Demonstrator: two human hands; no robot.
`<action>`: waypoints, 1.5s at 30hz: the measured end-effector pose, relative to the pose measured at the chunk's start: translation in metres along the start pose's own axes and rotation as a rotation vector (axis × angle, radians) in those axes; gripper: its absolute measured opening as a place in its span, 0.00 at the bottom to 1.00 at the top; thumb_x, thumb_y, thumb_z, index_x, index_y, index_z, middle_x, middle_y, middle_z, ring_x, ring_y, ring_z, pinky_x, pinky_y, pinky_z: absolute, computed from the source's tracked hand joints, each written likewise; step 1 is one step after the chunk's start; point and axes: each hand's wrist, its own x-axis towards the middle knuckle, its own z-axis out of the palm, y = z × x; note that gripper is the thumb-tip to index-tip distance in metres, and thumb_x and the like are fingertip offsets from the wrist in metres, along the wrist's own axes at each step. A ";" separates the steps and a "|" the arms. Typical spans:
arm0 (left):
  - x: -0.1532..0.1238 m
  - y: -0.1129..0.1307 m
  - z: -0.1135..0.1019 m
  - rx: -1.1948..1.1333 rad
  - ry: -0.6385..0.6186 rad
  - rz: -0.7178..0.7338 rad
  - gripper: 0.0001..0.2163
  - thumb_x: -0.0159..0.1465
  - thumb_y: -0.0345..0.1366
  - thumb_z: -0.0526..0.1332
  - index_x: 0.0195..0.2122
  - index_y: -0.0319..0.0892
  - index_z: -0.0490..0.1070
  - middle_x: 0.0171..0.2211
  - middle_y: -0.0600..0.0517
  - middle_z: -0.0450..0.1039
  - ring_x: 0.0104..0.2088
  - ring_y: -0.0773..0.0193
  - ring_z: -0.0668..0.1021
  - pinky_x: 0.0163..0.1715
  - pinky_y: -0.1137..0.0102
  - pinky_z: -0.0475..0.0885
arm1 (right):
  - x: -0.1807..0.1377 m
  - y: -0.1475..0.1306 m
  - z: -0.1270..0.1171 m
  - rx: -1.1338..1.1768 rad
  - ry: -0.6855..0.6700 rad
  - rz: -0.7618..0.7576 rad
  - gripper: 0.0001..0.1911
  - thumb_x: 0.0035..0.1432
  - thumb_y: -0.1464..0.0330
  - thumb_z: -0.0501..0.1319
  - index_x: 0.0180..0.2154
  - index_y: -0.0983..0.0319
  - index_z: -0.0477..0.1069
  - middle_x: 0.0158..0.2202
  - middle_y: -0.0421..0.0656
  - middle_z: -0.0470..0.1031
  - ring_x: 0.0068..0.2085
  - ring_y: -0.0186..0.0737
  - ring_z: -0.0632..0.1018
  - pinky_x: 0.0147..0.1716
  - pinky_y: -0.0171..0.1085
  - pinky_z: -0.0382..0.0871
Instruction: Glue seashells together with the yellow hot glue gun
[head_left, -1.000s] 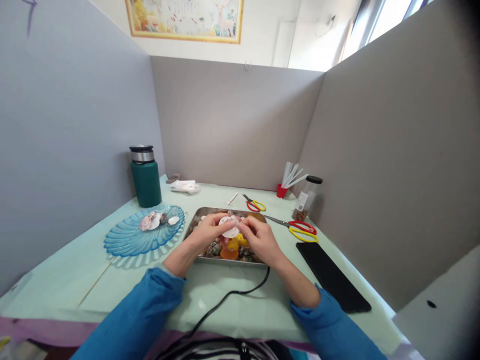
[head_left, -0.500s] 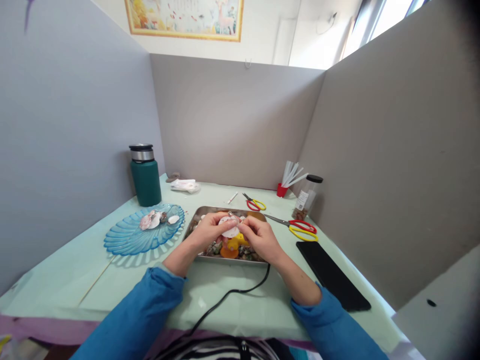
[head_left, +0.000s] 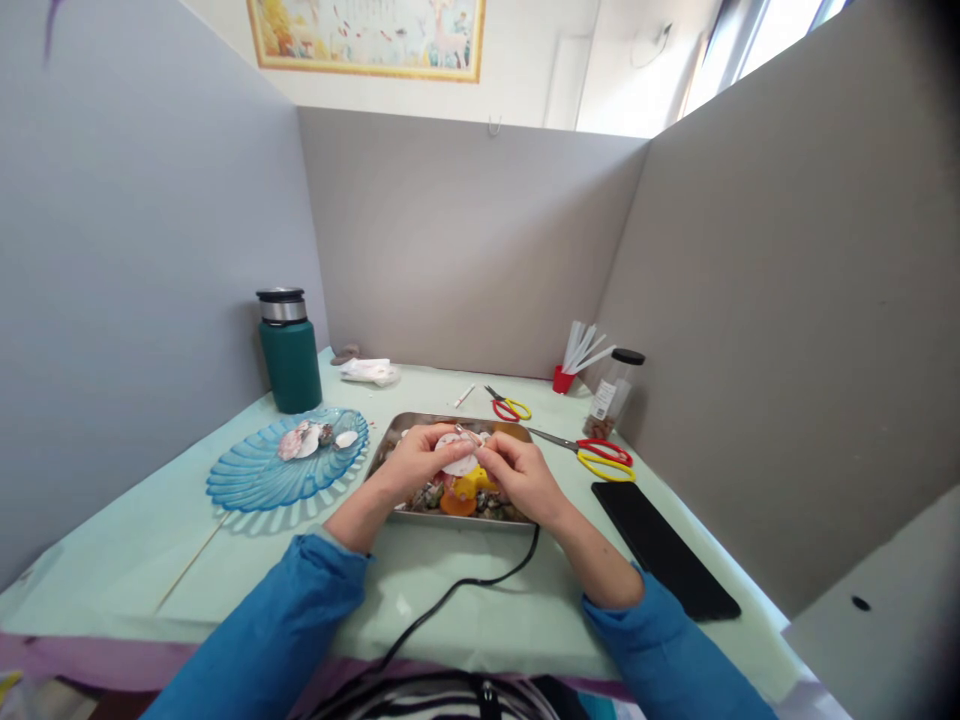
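Note:
My left hand [head_left: 414, 464] grips a pale, white-pink seashell [head_left: 454, 462] by its edge, thumb on top. Against the shell's upper right side, my right hand [head_left: 523, 482] is closed in a pinch; a small piece shows at its fingertips, too small to name. Both hands meet over a metal tray [head_left: 469, 521] that holds shells and stones. Under the hands, a yellow plastic tool [head_left: 474, 483] with an orange part lies in the tray, partly covered by the fingers.
Left stands a blue shell-shaped plate [head_left: 255, 485] with seashells and a green bottle [head_left: 289, 365]. Scissors [head_left: 604, 457], smaller scissors [head_left: 511, 408], a jar [head_left: 613, 395], a red cup [head_left: 564, 380] of translucent sticks and a black slab [head_left: 664, 550] lie rightward. A black cord [head_left: 450, 592] crosses the front.
The hands hold almost the same pose over the tray. The shell and the small piece at the fingertips have shifted very slightly; the whole view has moved a little.

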 end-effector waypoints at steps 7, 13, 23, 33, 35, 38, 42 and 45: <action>0.002 -0.004 -0.001 0.013 0.017 -0.002 0.16 0.55 0.46 0.63 0.36 0.36 0.76 0.23 0.52 0.70 0.20 0.69 0.71 0.17 0.76 0.66 | 0.000 0.001 0.000 0.013 -0.019 0.009 0.16 0.59 0.59 0.55 0.23 0.60 0.61 0.17 0.35 0.62 0.20 0.30 0.63 0.21 0.30 0.56; 0.002 -0.003 0.000 0.021 0.016 -0.004 0.16 0.56 0.46 0.63 0.35 0.36 0.76 0.24 0.52 0.69 0.21 0.69 0.72 0.17 0.76 0.67 | 0.000 0.002 0.000 0.001 -0.026 0.002 0.15 0.59 0.60 0.55 0.24 0.60 0.61 0.18 0.35 0.63 0.20 0.30 0.63 0.21 0.30 0.56; 0.002 -0.002 -0.001 -0.053 -0.028 -0.056 0.16 0.58 0.47 0.61 0.37 0.37 0.73 0.23 0.54 0.70 0.17 0.71 0.71 0.14 0.78 0.64 | 0.000 0.003 0.001 -0.013 -0.003 0.019 0.18 0.60 0.57 0.54 0.23 0.61 0.60 0.18 0.35 0.62 0.21 0.30 0.63 0.21 0.30 0.56; 0.003 -0.005 0.000 -0.119 -0.021 -0.080 0.17 0.58 0.47 0.60 0.38 0.37 0.73 0.24 0.53 0.69 0.17 0.73 0.69 0.13 0.79 0.64 | -0.001 0.004 0.002 0.021 -0.002 -0.013 0.16 0.60 0.58 0.55 0.25 0.61 0.62 0.19 0.35 0.62 0.21 0.29 0.62 0.21 0.30 0.55; 0.003 -0.005 0.000 -0.120 -0.020 -0.069 0.16 0.58 0.47 0.61 0.37 0.37 0.73 0.23 0.53 0.68 0.18 0.72 0.69 0.13 0.79 0.64 | -0.002 0.004 0.002 0.013 -0.003 -0.029 0.16 0.60 0.59 0.55 0.25 0.62 0.63 0.19 0.35 0.62 0.21 0.29 0.62 0.22 0.30 0.55; 0.003 -0.005 0.000 -0.122 -0.014 -0.061 0.16 0.57 0.47 0.62 0.34 0.36 0.73 0.23 0.54 0.67 0.18 0.72 0.69 0.12 0.79 0.63 | -0.002 0.003 0.002 -0.018 0.000 -0.062 0.16 0.60 0.59 0.55 0.25 0.62 0.63 0.19 0.35 0.61 0.22 0.29 0.62 0.22 0.30 0.55; 0.004 -0.007 -0.001 -0.137 -0.021 -0.077 0.16 0.58 0.47 0.61 0.35 0.37 0.72 0.23 0.54 0.67 0.18 0.73 0.69 0.13 0.79 0.63 | -0.002 0.003 0.003 -0.065 0.022 -0.095 0.16 0.60 0.59 0.55 0.25 0.62 0.63 0.20 0.36 0.61 0.23 0.29 0.62 0.24 0.30 0.56; 0.004 -0.008 -0.001 -0.164 -0.056 -0.092 0.16 0.59 0.47 0.60 0.37 0.37 0.71 0.24 0.53 0.68 0.17 0.73 0.69 0.13 0.78 0.64 | -0.001 0.004 0.003 -0.106 0.048 -0.096 0.16 0.60 0.60 0.55 0.24 0.62 0.63 0.20 0.35 0.60 0.23 0.29 0.61 0.24 0.31 0.55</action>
